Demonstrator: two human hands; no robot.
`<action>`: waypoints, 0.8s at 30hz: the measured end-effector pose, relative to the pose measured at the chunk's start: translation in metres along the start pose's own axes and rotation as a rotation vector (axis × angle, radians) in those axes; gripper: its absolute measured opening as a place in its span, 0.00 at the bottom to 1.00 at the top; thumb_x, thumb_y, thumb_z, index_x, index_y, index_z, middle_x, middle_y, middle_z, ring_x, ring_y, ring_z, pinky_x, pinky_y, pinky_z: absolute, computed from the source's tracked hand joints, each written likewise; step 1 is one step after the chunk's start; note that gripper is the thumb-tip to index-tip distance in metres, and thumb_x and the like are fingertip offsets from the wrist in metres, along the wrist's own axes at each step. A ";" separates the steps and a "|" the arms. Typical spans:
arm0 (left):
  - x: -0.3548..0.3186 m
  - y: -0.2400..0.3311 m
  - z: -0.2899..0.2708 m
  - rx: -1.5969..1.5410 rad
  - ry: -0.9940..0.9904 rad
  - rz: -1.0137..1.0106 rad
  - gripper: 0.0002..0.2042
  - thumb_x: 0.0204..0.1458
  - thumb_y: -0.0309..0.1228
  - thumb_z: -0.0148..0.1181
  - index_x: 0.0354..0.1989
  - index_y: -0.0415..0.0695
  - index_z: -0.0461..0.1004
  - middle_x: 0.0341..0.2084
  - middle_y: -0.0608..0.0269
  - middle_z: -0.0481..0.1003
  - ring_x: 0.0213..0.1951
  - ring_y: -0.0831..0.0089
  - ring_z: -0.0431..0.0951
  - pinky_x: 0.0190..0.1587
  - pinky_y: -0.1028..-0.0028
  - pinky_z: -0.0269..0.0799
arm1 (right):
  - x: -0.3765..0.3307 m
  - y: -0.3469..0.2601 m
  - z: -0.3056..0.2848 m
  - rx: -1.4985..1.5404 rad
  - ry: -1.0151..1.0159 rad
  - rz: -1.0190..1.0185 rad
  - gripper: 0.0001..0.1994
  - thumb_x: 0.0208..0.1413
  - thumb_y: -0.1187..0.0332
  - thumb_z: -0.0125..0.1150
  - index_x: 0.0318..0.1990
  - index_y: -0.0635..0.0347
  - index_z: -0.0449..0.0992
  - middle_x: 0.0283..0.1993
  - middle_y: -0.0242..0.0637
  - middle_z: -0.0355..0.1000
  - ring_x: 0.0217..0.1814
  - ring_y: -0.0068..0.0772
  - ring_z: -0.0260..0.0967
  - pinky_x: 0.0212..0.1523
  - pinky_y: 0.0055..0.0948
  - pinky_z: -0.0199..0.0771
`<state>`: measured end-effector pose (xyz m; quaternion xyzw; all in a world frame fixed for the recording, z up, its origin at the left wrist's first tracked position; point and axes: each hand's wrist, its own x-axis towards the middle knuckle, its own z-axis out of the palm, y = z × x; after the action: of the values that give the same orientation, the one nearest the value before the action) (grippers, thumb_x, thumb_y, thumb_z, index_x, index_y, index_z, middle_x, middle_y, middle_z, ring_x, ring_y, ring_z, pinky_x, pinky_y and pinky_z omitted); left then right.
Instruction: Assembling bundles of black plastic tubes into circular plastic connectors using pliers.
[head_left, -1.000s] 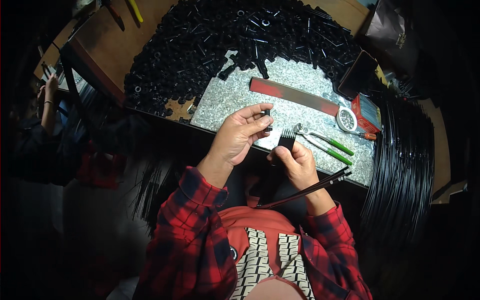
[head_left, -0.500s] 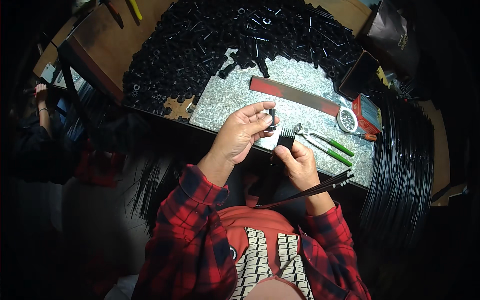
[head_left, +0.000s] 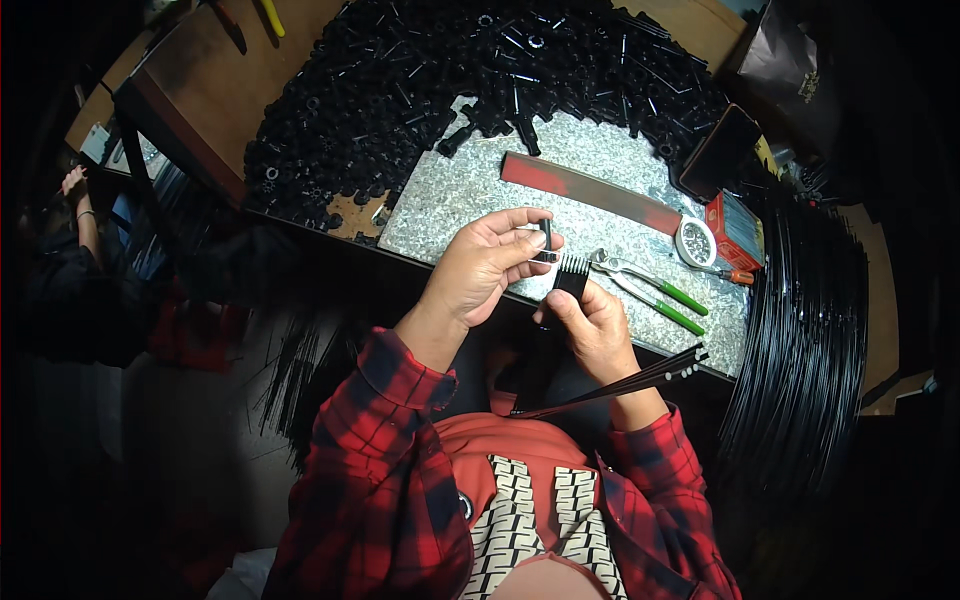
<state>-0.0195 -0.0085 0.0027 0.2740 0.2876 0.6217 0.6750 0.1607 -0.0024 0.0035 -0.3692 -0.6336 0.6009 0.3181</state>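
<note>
In front of my body, over the near edge of the grey speckled board, both hands are raised close together. My left hand pinches a small black tubular fitting, which stands upright between thumb and fingers with a wider ring at its lower end. Just right of it, my right hand is closed on a flat row of thin black rods, thumb on top. Bright tips of the rods point up toward the fitting. Whether tips and fitting touch, I cannot tell. Another bundle of black rods with pale round ends crosses my right wrist.
A big heap of black fittings fills the far side. On the board lie a red-and-brown flat bar, green-handled pliers, a white round dish and a red box. Long black rods hang at right.
The right hand and its row of rods have shifted slightly left toward the fitting. The fitting has tilted a little in the left hand, showing more of its ring end.
</note>
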 end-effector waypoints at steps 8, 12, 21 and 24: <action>0.001 0.002 -0.001 0.022 -0.034 -0.038 0.15 0.55 0.22 0.55 0.52 0.36 0.69 0.38 0.56 0.76 0.41 0.74 0.78 0.42 0.77 0.77 | 0.000 -0.004 0.001 0.016 -0.035 -0.004 0.09 0.61 0.66 0.54 0.37 0.64 0.73 0.30 0.32 0.75 0.31 0.18 0.69 0.33 0.18 0.68; 0.002 0.003 0.000 0.026 -0.047 -0.051 0.15 0.55 0.23 0.55 0.52 0.36 0.69 0.38 0.56 0.76 0.40 0.74 0.78 0.43 0.77 0.77 | 0.001 -0.003 0.000 0.020 -0.047 0.005 0.08 0.61 0.67 0.55 0.38 0.64 0.73 0.29 0.32 0.75 0.31 0.18 0.69 0.33 0.18 0.68; 0.006 0.001 -0.010 0.014 -0.171 -0.090 0.13 0.55 0.23 0.55 0.50 0.36 0.70 0.40 0.58 0.76 0.42 0.73 0.77 0.46 0.74 0.75 | -0.001 -0.004 -0.001 0.018 -0.041 -0.011 0.08 0.60 0.67 0.55 0.36 0.64 0.73 0.29 0.31 0.74 0.30 0.17 0.68 0.32 0.17 0.67; 0.005 0.000 -0.010 0.006 -0.187 -0.097 0.13 0.55 0.22 0.55 0.49 0.35 0.71 0.42 0.57 0.75 0.44 0.73 0.76 0.49 0.73 0.73 | -0.001 -0.003 -0.001 -0.005 -0.038 0.001 0.08 0.60 0.67 0.55 0.35 0.63 0.73 0.29 0.31 0.74 0.29 0.17 0.68 0.31 0.17 0.67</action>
<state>-0.0265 -0.0038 -0.0041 0.3186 0.2379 0.5593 0.7274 0.1617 -0.0029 0.0063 -0.3589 -0.6410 0.6063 0.3047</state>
